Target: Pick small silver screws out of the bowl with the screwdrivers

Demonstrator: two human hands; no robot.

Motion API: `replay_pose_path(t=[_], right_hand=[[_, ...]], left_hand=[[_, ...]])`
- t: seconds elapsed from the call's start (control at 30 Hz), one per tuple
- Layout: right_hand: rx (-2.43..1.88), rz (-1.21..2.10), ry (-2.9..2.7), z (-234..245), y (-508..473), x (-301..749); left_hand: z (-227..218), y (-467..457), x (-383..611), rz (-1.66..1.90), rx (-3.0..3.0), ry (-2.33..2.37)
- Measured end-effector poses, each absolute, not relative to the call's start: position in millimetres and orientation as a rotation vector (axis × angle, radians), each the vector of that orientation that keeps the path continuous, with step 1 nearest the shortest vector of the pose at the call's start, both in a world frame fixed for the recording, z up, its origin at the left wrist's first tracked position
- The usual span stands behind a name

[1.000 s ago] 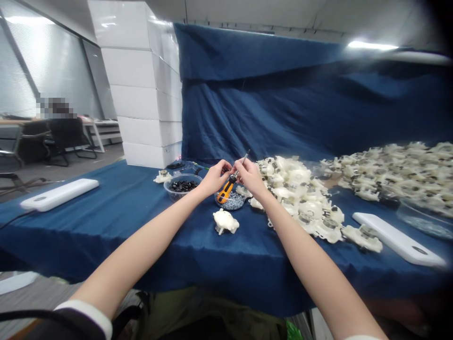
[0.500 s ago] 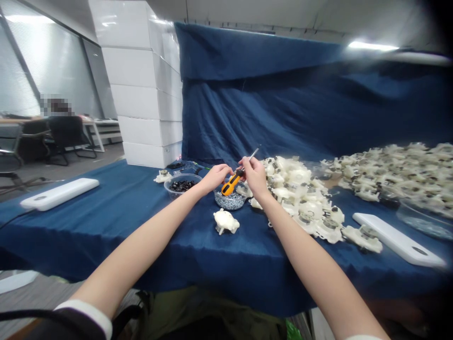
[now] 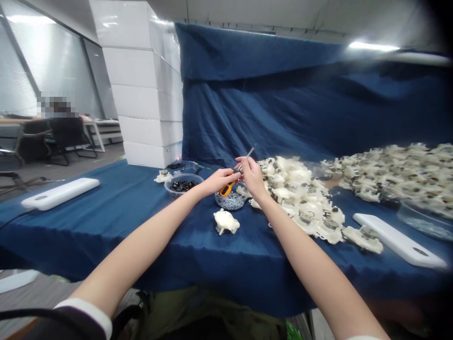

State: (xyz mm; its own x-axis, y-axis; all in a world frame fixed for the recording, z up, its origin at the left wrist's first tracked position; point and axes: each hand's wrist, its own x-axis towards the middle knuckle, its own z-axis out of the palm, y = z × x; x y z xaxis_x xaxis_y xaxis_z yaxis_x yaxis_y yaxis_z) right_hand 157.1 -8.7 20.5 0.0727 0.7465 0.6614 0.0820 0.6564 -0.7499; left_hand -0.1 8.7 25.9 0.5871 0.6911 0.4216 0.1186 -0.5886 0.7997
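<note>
An orange and black screwdriver (image 3: 225, 190) is held at a slant above a clear bowl of small silvery screws (image 3: 231, 202), its shaft pointing up and away. My left hand (image 3: 221, 180) closes round the handle's upper part. Around the shaft side, the fingers of my right hand (image 3: 250, 172) are closed; the tip sticks out beyond them. Just in front of the bowl, a cream plastic part (image 3: 225, 221) rests on the blue cloth. Left of my left hand sits a clear bowl of small black pieces (image 3: 182, 184).
A heap of cream plastic parts (image 3: 300, 189) lies to the right, with a larger pile (image 3: 399, 170) beyond. White slab-like devices lie at left (image 3: 60, 193) and right (image 3: 399, 240). Stacked white boxes (image 3: 138, 94) stand at the back left. Behind hangs a blue curtain (image 3: 300, 104).
My left hand has moved right and slightly down and now wraps the screwdriver handle, covering more of it. The screwdriver and my right hand have shifted slightly left.
</note>
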Motion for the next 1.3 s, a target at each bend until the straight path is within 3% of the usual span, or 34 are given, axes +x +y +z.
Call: replay_pose_path(t=[0.3,0.53,1.3], right_hand=[[-0.791,0.611,-1.477,20,-11,154],[-0.717,0.698,-1.673,15,-19,151],[-0.735,0.154,-1.563,22,-27,156]], left_hand=[[31,13,-1,1.240,1.580,0.601],[28,14,2,1.353,1.530,0.609],[33,11,2,1.611,1.671,0.480]])
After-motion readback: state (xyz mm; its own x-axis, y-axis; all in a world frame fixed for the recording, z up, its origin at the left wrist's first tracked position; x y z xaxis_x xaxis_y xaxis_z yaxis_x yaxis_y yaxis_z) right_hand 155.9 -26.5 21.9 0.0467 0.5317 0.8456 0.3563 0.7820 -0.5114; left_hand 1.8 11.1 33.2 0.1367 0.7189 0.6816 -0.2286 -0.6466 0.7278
